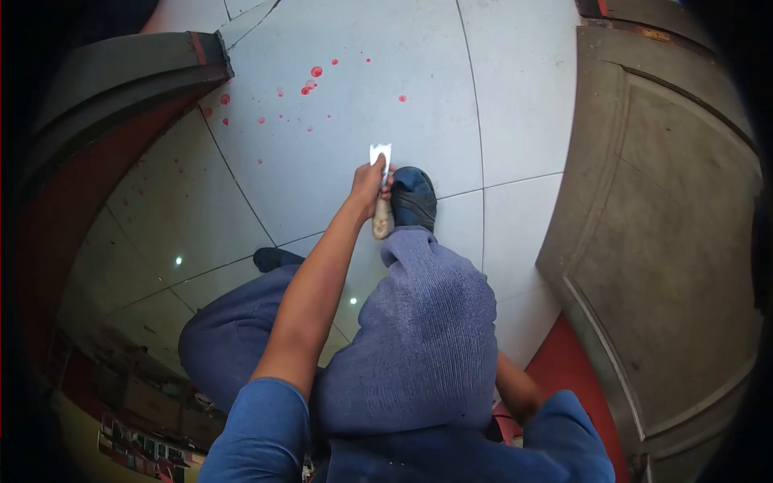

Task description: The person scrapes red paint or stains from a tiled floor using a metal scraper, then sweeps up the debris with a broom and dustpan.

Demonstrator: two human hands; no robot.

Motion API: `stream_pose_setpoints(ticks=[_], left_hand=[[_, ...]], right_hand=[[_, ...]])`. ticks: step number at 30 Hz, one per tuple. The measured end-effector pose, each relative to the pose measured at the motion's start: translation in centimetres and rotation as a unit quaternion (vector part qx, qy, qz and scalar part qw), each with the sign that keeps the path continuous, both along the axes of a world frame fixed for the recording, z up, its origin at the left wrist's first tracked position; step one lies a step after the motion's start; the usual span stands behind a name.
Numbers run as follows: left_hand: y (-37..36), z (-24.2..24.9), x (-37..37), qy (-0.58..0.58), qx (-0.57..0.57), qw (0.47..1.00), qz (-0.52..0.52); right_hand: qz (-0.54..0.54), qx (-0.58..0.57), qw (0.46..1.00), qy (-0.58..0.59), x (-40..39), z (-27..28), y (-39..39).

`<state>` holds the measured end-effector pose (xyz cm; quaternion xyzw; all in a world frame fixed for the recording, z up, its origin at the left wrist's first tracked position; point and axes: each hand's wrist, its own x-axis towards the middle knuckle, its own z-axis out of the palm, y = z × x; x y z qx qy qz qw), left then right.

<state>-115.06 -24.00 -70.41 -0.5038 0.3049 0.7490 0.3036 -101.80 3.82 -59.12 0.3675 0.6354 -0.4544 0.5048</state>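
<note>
My left hand (371, 186) is closed around a putty knife (382, 229). Its worn, light wooden handle sticks out below my fist, and its whitish blade, with an uneven end, points away from me. The thumb lies along the blade's base. Directly to the right of this hand is my dark blue shoe (415, 199). Beyond the blade, red spots (316, 72) of different sizes are scattered over the pale tiled floor (419, 48). My right forearm (517, 388) goes down behind my raised knee, which hides the right hand.
A brown panelled wooden door leaf (660, 217) stands close on my right. Another dark wooden piece with a red edge (137, 97) stands on the left. My other shoe (276, 258) rests farther back on the left. Shelves with small items (145, 451) show at lower left.
</note>
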Motion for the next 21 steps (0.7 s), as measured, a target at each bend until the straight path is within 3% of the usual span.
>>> stream_pose_setpoints(ticks=[6, 21], left_hand=[[-1.4, 0.6, 4.4, -0.065, 0.008, 0.998, -0.019], [-1.1, 0.1, 0.6, 0.011, -0.011, 0.998, -0.065]], right_hand=[[-0.004, 0.033, 0.998, -0.053, 3.5, 3.2, 0.8], [0.045, 0.067, 0.992, -0.096, 5.3, 2.4, 4.7]])
